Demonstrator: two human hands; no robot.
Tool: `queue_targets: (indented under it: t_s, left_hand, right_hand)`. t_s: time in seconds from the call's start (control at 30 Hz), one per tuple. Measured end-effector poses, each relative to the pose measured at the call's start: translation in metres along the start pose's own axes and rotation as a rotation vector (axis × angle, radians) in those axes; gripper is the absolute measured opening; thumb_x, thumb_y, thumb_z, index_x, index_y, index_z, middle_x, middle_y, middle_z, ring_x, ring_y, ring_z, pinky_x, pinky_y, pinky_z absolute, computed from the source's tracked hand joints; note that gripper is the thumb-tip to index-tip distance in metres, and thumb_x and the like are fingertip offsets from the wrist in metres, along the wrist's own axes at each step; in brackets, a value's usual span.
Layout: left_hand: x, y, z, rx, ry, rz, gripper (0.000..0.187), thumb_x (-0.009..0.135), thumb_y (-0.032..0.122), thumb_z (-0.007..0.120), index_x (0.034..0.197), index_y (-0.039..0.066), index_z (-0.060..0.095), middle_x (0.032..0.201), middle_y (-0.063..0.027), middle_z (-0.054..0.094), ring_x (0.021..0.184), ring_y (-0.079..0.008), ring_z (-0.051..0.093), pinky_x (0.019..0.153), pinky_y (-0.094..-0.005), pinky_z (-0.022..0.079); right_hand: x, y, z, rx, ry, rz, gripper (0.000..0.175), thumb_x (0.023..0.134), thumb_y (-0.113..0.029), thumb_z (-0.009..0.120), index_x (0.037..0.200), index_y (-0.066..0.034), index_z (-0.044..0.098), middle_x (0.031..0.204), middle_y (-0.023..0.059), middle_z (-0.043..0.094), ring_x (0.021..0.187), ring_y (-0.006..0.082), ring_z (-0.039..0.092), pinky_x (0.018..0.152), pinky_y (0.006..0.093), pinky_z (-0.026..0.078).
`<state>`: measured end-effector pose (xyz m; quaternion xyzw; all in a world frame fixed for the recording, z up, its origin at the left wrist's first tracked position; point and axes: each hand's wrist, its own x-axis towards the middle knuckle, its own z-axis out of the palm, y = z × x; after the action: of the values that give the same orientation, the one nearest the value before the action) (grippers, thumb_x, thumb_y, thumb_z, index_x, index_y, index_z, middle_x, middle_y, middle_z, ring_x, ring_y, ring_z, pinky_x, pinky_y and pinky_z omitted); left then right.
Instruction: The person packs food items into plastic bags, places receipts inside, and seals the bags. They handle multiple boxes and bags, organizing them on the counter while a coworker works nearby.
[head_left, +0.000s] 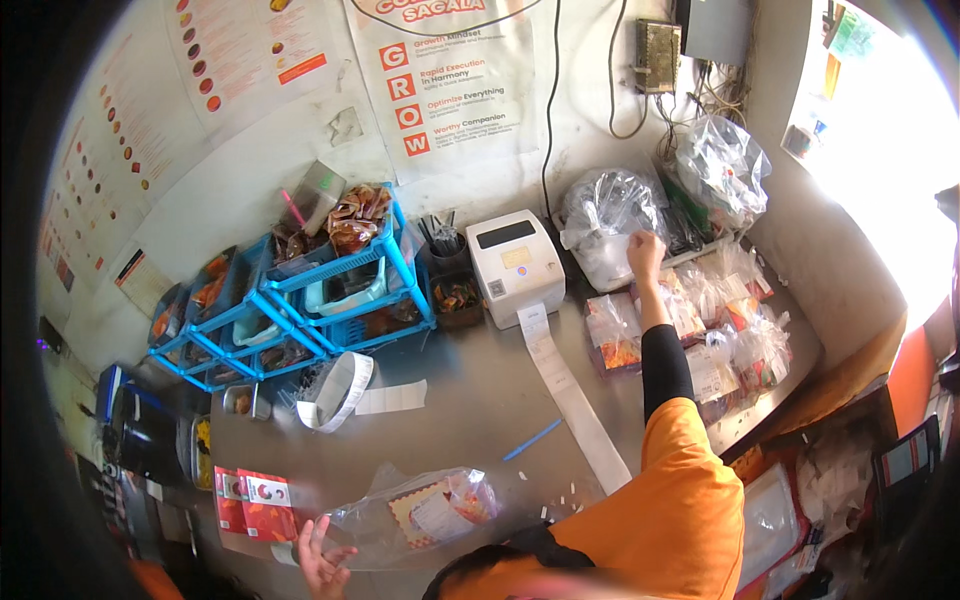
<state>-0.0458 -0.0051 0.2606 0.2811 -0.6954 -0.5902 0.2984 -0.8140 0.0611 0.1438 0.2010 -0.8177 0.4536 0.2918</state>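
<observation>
My left hand (322, 559) is at the front edge of the steel table, palm up with fingers apart. Beside it lies a clear plastic bag (360, 517) holding a printed food packet (431, 514) with a white label. Two red printed pouches (262, 506) lie just left of the bag. My right arm reaches far across the table. At its end, my right hand (646, 255) has curled fingers in front of a white tub (609, 270) with clear plastic bags (611, 206) heaped in it. Whether the fingers pinch any plastic cannot be made out.
A white label printer (517, 262) trails a long paper strip (574, 405) past a blue pen (532, 440). Several bagged packs (712, 360) crowd the right side. Blue plastic racks (300, 300) stand back left, with a label roll (341, 394) in front.
</observation>
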Motion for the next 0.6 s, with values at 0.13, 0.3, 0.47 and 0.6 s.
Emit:
queue_targets:
  t_s: [0.13, 0.3, 0.47, 0.6]
  left_hand:
    - [-0.004, 0.012, 0.009, -0.041, 0.043, -0.021, 0.088, 0.083, 0.026, 0.067, 0.148, 0.004, 0.012, 0.149, -0.0236, 0.027, 0.126, -0.0279, 0.044, 0.097, -0.0387, 0.044]
    - [-0.005, 0.010, 0.014, -0.002, 0.155, -0.044, 0.093, 0.079, 0.035, 0.072, 0.147, 0.004, 0.017, 0.144, -0.0201, 0.034, 0.117, -0.0255, 0.048, 0.097, -0.0378, 0.042]
    - [0.025, 0.009, 0.016, 0.271, 0.848, 0.131, 0.043, 0.090, 0.026, 0.062, 0.124, 0.002, 0.055, 0.119, -0.0091, 0.056, 0.099, -0.0187, 0.056, 0.090, -0.0316, 0.044]
    - [0.075, 0.026, 0.056, -0.143, 0.456, 0.143, 0.023, 0.093, 0.014, 0.057, 0.102, -0.007, 0.062, 0.105, -0.0160, 0.066, 0.089, -0.0260, 0.067, 0.083, -0.0354, 0.054]
  right_hand:
    - [0.027, -0.021, -0.018, 0.113, 0.146, -0.048, 0.014, 0.077, -0.014, 0.065, 0.079, -0.0010, 0.069, 0.070, 0.0181, 0.063, 0.063, 0.0298, 0.065, 0.061, 0.0357, 0.049]
    - [0.047, -0.078, -0.061, 0.404, -0.004, 0.057, 0.016, 0.085, -0.014, 0.063, 0.085, 0.0011, 0.065, 0.067, 0.0076, 0.062, 0.059, 0.0113, 0.053, 0.058, 0.0278, 0.044]
    - [-0.003, -0.179, -0.108, 1.019, -0.405, 0.141, 0.011, 0.090, -0.012, 0.059, 0.090, -0.0027, 0.065, 0.076, -0.0048, 0.059, 0.070, 0.0042, 0.050, 0.065, 0.0215, 0.040]
    - [-0.085, -0.272, -0.135, 1.150, -0.968, -0.103, 0.006, 0.089, -0.003, 0.059, 0.089, 0.0016, 0.064, 0.084, 0.0019, 0.063, 0.081, 0.0091, 0.057, 0.077, 0.0245, 0.046]
